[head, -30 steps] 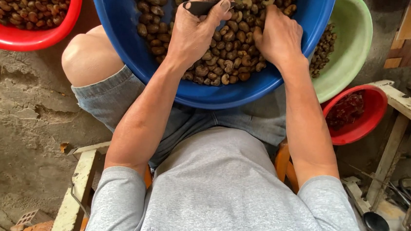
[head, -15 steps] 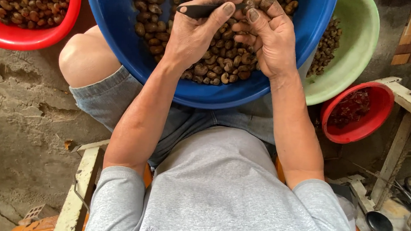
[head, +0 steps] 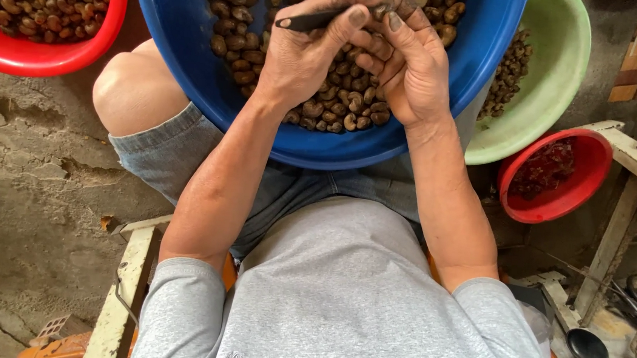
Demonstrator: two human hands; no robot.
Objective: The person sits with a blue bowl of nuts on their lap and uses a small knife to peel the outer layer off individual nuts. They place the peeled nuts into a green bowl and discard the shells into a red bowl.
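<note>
Over the blue basin (head: 240,112), which rests on the person's lap, the left hand (head: 310,46) is closed around a thin dark tool (head: 308,21), its tip meeting a nut (head: 388,3) pinched in the fingers of the right hand (head: 412,69). Both hands touch above the heap of brown nuts (head: 332,104) (near the basin's far edge). A red bowl (head: 40,59) of nuts sits left, a green basin (head: 561,84) and small red bowl (head: 583,185) right.
</note>
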